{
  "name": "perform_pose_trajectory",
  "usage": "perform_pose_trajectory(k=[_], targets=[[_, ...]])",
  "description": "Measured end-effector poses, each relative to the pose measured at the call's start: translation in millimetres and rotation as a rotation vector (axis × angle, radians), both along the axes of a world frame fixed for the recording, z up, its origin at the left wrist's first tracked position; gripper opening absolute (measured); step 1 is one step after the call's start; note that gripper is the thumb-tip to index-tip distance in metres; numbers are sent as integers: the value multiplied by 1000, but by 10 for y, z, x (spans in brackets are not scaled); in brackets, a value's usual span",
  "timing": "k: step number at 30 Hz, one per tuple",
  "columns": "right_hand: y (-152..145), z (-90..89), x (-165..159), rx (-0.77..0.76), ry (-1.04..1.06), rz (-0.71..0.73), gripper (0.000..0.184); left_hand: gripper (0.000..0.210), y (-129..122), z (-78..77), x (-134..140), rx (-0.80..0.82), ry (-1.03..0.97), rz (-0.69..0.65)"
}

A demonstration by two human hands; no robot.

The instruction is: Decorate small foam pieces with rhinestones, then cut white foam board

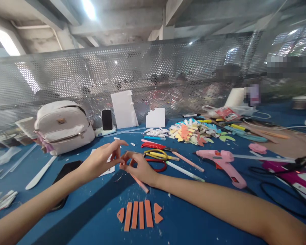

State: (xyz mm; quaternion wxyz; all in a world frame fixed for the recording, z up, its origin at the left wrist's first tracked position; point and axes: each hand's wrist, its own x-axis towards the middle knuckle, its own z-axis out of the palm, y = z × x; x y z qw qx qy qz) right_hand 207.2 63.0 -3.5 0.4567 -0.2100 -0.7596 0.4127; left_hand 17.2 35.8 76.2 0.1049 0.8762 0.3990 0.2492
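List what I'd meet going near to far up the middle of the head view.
Row of orange pieces, right hand, red-handled tool, blue stick, white scraps, white card, perforated screen.

1 head-worn camera looks forward and down across the blue table (pixel 193 224).

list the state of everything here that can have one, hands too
Left hand, fingers bent, grip unclear
Right hand, fingers curled, grip unclear
Six flat orange pieces, laid in a row
Pink plastic glue gun, lying on its side, translucent stick in its back
Small black phone, propped upright, screen dark
Black rectangular slab, lying flat, partly hidden
Cream zippered backpack, upright
Tall white sheet, standing upright
Small white card, upright, corner ragged
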Motion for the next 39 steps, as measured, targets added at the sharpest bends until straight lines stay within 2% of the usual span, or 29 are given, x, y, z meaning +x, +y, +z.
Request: perform_pose_trajectory(k=[7, 11, 14, 18, 21, 24, 28, 33, 36, 39], targets=[[18, -11, 5, -15, 82, -142, 8, 32, 5, -40, 56, 51, -140, 89], [23, -14, 17, 1, 103, -185, 9, 29, 45, -77, -9, 2, -175, 132], [21, -8, 18, 6, 111, -202, 9, 20, 88, -206, -111, -89, -115, 138], [15, 7, 25, 23, 78, -178, 11, 22, 148, -472, -210, -187, -30, 142], [10, 21, 32, 36, 53, -165, 12, 20, 197, -640, -207, -227, -2, 170], [2, 35, 33, 39, 35, -156, 13, 21, 251, -726, -165, -247, 0, 186], [-14, 45, 30, 45, 36, -159, 14, 20, 283, -730, -114, -257, -32, 177], [-33, 49, 24, -27, 34, -116, 14, 18, 211, -627, -74, -273, -116, 175], [-38, 51, 28, -34, 13, -65, 18, 19, 121, -582, -62, -275, -220, 196], [-41, 51, 39, 6, -22, -35, 20, 17, 5, -617, -74, -229, -374, 262]])
